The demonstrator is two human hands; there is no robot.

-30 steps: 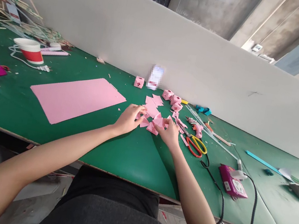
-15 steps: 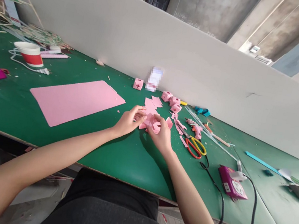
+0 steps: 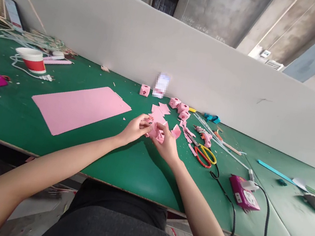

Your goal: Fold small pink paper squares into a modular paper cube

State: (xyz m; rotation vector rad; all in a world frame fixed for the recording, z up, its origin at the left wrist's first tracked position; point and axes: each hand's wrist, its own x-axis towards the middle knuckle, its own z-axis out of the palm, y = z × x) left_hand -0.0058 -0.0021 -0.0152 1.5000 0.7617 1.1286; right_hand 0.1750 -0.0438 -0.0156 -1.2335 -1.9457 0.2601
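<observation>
My left hand point(image 3: 137, 128) and my right hand point(image 3: 166, 140) meet at the middle of the green table, both closed on a small pink paper piece point(image 3: 153, 128) between their fingertips. Its exact shape is partly hidden by the fingers. Loose pink paper pieces point(image 3: 158, 112) lie just beyond and under the hands. A folded pink piece point(image 3: 176, 131) sits to the right of my right hand. Behind are a pink paper cube point(image 3: 145, 90) with cut-out openings and several similar ones point(image 3: 174, 103). A large pink sheet point(image 3: 80, 108) lies to the left.
Scissors point(image 3: 206, 155) with red and yellow handles and a pink glue gun point(image 3: 206, 137) lie right of the hands. Farther right is a purple power strip point(image 3: 244, 193) with a black cable. A red and white cup point(image 3: 32, 60) stands at left, near thin sticks. A low wall point(image 3: 114, 33) backs the table.
My hands have drawn closer together around the pink paper, the right fingertips shifting slightly left. Another person's hand at the far left has left the view.
</observation>
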